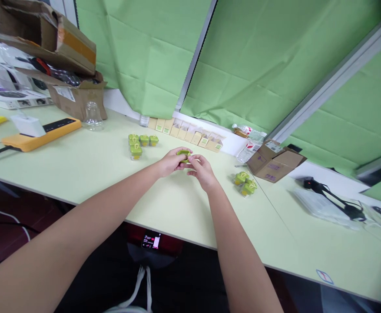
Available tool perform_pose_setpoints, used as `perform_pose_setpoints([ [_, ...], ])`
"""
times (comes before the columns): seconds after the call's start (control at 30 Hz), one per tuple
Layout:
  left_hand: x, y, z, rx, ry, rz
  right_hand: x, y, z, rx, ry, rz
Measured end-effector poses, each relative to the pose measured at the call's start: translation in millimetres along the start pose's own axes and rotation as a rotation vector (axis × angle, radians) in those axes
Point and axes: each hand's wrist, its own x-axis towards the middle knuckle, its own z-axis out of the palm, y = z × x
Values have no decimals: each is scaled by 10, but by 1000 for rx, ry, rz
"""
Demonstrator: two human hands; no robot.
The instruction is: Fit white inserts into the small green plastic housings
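Observation:
Over the middle of the table, my left hand (170,162) and my right hand (202,170) meet around a small green lid (184,153). The left fingers are wrapped around its near and left side, while the right thumb and fingertips pinch its right edge. Whether a clear box sits under the lid is hidden by my fingers. To the left stand several small clear boxes with green lids (136,151) in a cluster. Another group of the same lidded boxes (248,188) is to the right of my right hand.
Small cardboard boxes (188,131) line the table's back edge. At left are an orange power strip (47,134), a clear bottle (93,116) and large cartons (76,98). An open carton (273,163), plastic bottles (247,151) and a black device (327,195) are at right.

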Motion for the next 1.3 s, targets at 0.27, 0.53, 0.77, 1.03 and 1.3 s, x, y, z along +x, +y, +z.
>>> perform_pose_setpoints([
  [0.27,-57,56,74,8,-30,-39,-18,13,50,234,-99,22],
  [0.53,-48,47,49,101,-47,4,-7,64,45,272,-121,17],
  [0.77,-5,-10,32,277,73,60,34,101,16,220,-41,5],
  [1.03,127,-109,-73,390,299,170,47,69,8,190,-29,-94],
  [1.3,94,-74,-82,427,237,217,37,57,-88,-8,-34,-119],
])
